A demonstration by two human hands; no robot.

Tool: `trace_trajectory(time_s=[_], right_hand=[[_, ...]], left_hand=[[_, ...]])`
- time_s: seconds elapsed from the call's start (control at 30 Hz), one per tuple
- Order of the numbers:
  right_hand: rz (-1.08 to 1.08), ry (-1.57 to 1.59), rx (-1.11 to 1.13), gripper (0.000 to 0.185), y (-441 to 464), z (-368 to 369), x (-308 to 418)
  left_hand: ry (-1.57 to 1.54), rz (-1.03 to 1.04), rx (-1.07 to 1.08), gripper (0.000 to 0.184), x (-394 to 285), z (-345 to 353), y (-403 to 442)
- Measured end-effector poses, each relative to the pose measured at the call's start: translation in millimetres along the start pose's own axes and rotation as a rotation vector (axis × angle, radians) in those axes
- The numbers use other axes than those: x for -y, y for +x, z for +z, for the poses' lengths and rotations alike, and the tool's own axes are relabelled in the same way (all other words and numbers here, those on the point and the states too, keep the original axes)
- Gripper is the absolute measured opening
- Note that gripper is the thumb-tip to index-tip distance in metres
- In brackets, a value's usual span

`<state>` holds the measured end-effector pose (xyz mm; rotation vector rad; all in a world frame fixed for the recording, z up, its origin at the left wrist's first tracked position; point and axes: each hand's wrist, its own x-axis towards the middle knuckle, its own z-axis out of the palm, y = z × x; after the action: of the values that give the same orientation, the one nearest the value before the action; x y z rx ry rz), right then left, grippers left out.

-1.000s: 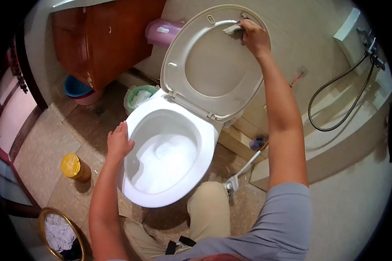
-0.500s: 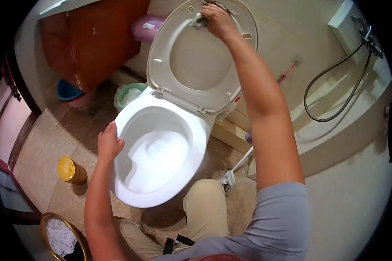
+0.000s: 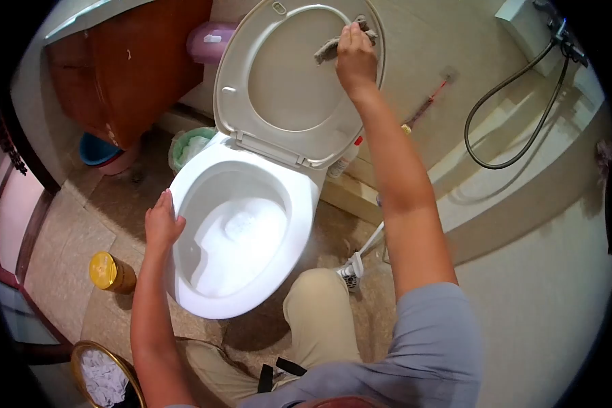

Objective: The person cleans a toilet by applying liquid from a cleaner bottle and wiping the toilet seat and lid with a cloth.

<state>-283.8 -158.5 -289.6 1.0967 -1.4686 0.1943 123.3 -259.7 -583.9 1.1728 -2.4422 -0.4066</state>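
Observation:
A white toilet [image 3: 299,231] stands before me, with white foam or light in its bowl. Its seat [image 3: 234,75] is raised and leans back against the lid. My right hand [image 3: 355,62] grips a crumpled grey rag [image 3: 326,52], pressed against the upper right part of the seat ring. Part of the rag is hidden under the fingers. On the left edge of the bowl rests my left hand [image 3: 162,223], fingers stretched out and thumb apart, holding nothing.
Left of the toilet are a green-lined bin [image 3: 183,144], a yellow-lidded can [image 3: 113,272] and a gold-rimmed basket [image 3: 79,348]. A wooden cabinet [image 3: 122,68] hangs above a blue basin [image 3: 102,149]. A toilet brush [image 3: 351,270], bottle [image 3: 345,160] and shower hose [image 3: 470,129] are right.
My right hand has moved the rag from the top of the seat to the right and down along the ring. The left hand stays on the bowl's edge. The view has shifted slightly.

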Motion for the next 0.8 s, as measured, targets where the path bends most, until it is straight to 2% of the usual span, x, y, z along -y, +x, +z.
trace_trajectory(time_s=[0.17, 0.3, 0.5, 0.6, 0.8], right_hand=[[-0.025, 0.049, -0.006, 0.043, -42, -2, 5], [0.049, 0.096, 0.081, 0.042, -82, -9, 7], [-0.039, 0.095, 0.301, 0.04, -163, -22, 27], [-0.069, 0.069, 0.251, 0.035, -187, -24, 46], [0.043, -0.014, 0.151, 0.028, -183, -14, 70]], left_hand=[[-0.012, 0.02, -0.011, 0.075, 5, 2, 0], [0.008, 0.023, -0.007, 0.076, 10, 8, 2], [0.016, 0.046, -0.048, 0.073, 5, 7, 2], [0.056, 0.015, -0.025, 0.073, 0, 5, 1], [0.033, 0.038, -0.062, 0.072, -1, 6, 1]])
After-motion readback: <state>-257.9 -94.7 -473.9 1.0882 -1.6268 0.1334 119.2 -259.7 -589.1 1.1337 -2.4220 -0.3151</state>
